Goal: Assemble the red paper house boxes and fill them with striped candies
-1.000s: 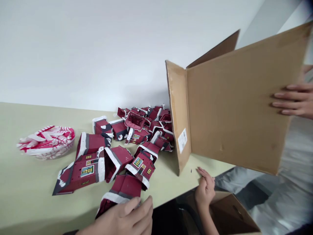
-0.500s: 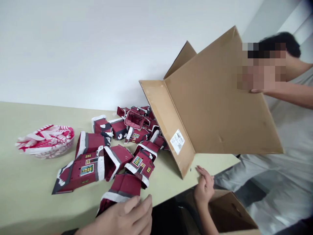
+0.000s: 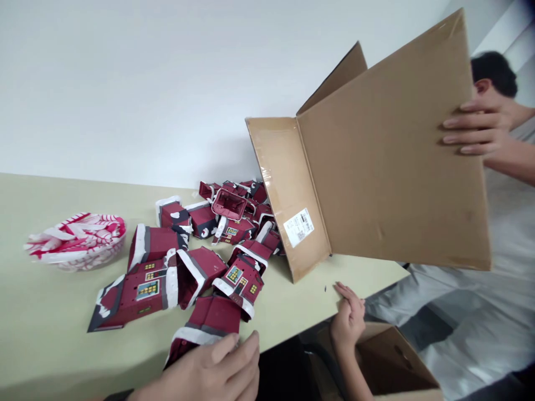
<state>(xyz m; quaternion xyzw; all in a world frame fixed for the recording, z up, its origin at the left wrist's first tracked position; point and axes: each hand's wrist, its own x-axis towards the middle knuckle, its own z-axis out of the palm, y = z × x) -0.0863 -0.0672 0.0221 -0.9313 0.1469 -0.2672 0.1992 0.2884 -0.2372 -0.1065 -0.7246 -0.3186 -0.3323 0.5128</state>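
Observation:
Several dark red toy house pieces with white snow-like trim lie heaped on the table, among them a house with printed windows [image 3: 142,287]. My left hand [image 3: 213,367] is at the bottom, fingers stretched out and holding nothing visible. It covers part of the nearest red house piece [image 3: 215,314]; whether it touches it I cannot tell. At the table's edge, my right hand [image 3: 349,314] rests with its fingers extended and nothing visible in it. Above the table, a large cardboard box [image 3: 397,167] is tilted with its flaps open, gripped by a co-worker's hand [image 3: 480,128].
A pink-and-white patterned bowl [image 3: 83,253] with similarly coloured contents stands on the left of the table [image 3: 50,323]. Below the right edge is another open cardboard box [image 3: 397,362]. A co-worker [image 3: 514,223] stands at the right. A white wall is behind the table.
The co-worker has raised the large box and moved it to the right, off the table surface. My hands and the house pieces stay nearly where they were.

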